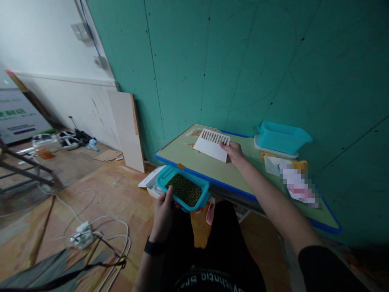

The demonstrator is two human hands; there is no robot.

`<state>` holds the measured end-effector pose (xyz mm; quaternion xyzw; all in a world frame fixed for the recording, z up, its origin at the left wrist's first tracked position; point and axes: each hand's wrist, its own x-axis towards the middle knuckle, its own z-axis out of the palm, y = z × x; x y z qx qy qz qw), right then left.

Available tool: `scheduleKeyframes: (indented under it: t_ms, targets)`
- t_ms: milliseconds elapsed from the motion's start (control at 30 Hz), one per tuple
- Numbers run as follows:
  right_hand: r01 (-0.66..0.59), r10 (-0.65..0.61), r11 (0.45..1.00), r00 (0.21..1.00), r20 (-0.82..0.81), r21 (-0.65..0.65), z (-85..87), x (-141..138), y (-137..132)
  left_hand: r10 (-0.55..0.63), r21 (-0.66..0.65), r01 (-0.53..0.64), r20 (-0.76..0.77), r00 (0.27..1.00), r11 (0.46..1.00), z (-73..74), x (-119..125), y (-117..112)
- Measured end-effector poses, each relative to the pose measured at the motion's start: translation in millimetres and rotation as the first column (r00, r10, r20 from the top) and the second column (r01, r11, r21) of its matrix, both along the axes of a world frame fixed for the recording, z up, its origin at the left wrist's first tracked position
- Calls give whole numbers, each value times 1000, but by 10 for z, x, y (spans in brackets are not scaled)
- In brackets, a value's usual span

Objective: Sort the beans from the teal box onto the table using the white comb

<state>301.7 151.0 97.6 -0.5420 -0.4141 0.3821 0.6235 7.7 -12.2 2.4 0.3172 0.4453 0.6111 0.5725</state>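
Left hand (pixel 163 211) of yours, lower centre of the frame: thumb over the near rim, gripping one teal container (pixel 204 198) of dark green beans (pixel 184 189) at the counter's front edge. Your right arm extends from the lower right to the centre; its hand (pixel 233 152) pinches one white slotted scraper (pixel 212 151) by its right end, slots toward the top, over the counter (pixel 240 176). Beside the scraper lie at least two patches of pale grains (pixel 196 132). One second teal container (pixel 282 138) stands at right, above one white lid (pixel 292 156).
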Motion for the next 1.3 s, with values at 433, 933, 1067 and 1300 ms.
scheduleKeyframes:
  t_ms: [433,933,1067,1300]
  targets:
    - [-13,11,999,999,44,31,-49,-32,48,-10,-16,11,30,999,1000,112,30,-39]
    - [-59,59,998,998,24,-2,-7,-117,21,10,-38,-8,30,999,999,125,25,-39]
    - [-100,100,995,994,-33,-9,25,-152,-19,26,-46,-25,19,999,999,113,19,-26]
    - [-154,152,987,986,-63,-33,67,-200,-81,35,-16,-35,16,999,999,139,37,-44]
